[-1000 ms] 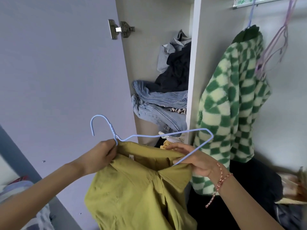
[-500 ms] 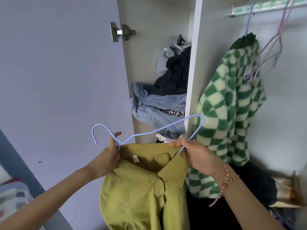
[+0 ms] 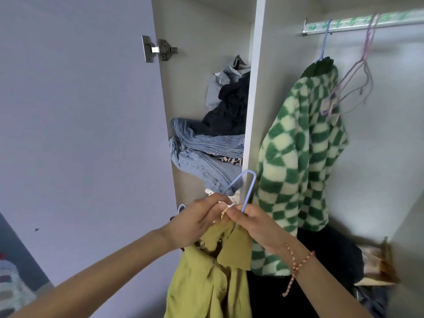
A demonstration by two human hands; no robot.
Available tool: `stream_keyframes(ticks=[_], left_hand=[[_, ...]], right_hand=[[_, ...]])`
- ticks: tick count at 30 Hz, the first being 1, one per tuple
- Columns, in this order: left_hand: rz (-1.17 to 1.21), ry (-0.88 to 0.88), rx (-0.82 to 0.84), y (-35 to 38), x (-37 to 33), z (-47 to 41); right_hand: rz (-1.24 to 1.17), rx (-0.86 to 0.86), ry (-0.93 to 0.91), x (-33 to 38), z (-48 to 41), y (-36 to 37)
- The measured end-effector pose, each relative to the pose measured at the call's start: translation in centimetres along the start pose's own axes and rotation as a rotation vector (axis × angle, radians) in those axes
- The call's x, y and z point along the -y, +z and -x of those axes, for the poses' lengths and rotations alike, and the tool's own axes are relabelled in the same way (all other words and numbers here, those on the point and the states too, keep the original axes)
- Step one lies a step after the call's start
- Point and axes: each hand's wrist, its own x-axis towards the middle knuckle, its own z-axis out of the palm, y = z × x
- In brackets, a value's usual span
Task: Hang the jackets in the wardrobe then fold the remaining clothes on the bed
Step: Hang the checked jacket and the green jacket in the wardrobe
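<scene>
Both hands, the left hand (image 3: 197, 222) and the right hand (image 3: 254, 226), meet fingertip to fingertip in front of the open wardrobe (image 3: 253, 88), pinching the blue hanger (image 3: 249, 187) together with the collar of the olive jacket (image 3: 206, 283), which hangs limp below them. Inside, to the right, a green checked fleece jacket (image 3: 298, 168) hangs from the rail (image 3: 367, 21) beside empty purple hangers (image 3: 358, 88), while jeans (image 3: 206, 154) lie heaped in the left compartment. Green marks run along the rail, too blurred to read.
</scene>
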Motion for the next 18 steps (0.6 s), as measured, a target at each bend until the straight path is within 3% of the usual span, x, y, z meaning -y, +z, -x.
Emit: stream_keyframes(ticks=[4, 9, 12, 14, 18], left_hand=[[0.084, -0.023, -0.081, 2.0, 1.6, -1.0], [0.012, -0.091, -0.156, 3.1, 3.2, -2.6], [0.101, -0.175, -0.065, 3.4, 3.3, -3.0], [0.199, -0.121, -0.001, 4.2, 1.6, -3.0], [0.331, 0.03, -0.132, 5.8, -1.0, -2.8]], right_hand=[[0.043, 0.051, 0.025, 0.6, 1.6, -1.0], [0.064, 0.112, 0.027, 2.3, 3.2, -3.3], [0.131, 0.187, -0.008, 2.7, 3.7, -4.3], [0.145, 0.192, 0.016, 2.4, 3.9, -4.8], [0.103, 0.094, 0.068, 1.5, 4.6, -5.8]])
